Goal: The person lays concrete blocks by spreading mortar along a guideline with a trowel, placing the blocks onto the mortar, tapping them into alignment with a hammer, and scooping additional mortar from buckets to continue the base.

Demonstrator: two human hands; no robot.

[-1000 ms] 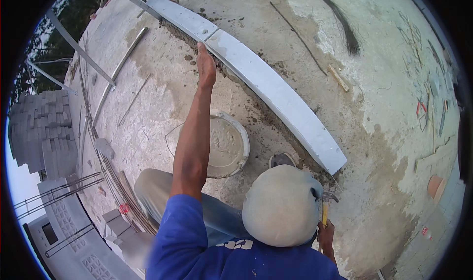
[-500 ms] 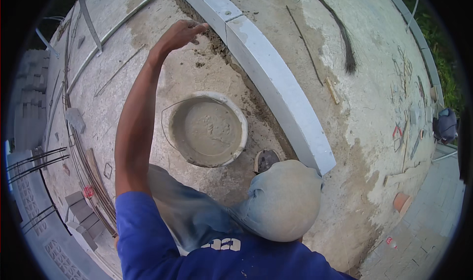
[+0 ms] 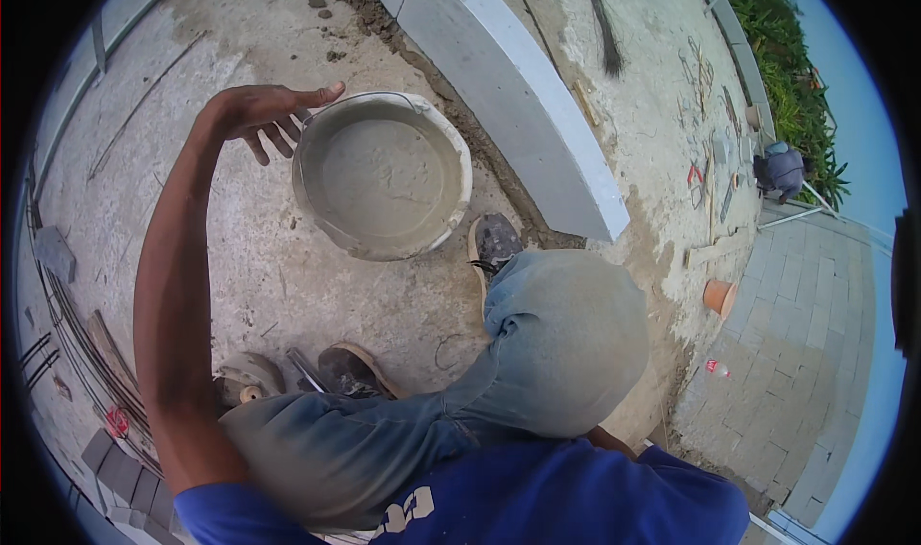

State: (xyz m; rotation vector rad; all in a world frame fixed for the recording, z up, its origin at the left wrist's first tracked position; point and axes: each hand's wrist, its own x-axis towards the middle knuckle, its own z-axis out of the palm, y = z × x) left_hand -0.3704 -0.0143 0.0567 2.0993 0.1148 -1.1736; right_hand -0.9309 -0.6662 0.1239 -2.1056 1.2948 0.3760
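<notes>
My left hand (image 3: pixel 261 115) is at the upper left rim of a round bucket (image 3: pixel 459 221). Its fingers are apart and hang outside the wall, while the thumb points across toward the rim. Whether the fingertips touch the bucket or its thin wire handle I cannot tell. Wet grey mortar (image 3: pixel 379 176) fills most of the bucket, which stands upright on the concrete by my shoes. My right hand is hidden; only a bit of the right arm (image 3: pixel 611 441) shows beside my raised knee.
A row of pale concrete kerb blocks (image 3: pixel 508 113) runs past the bucket, with mortar crumbs along its foot. Near my rear shoe (image 3: pixel 355 370) lies a round tub-like thing (image 3: pixel 251 374). A clay pot (image 3: pixel 719 297) stands right, by the paving; another person (image 3: pixel 782 171) crouches farther off.
My left hand has come back from the kerb's foot to the bucket's rim, its fingers spreading. The view has shifted, showing more of the right side and my rear shoe.
</notes>
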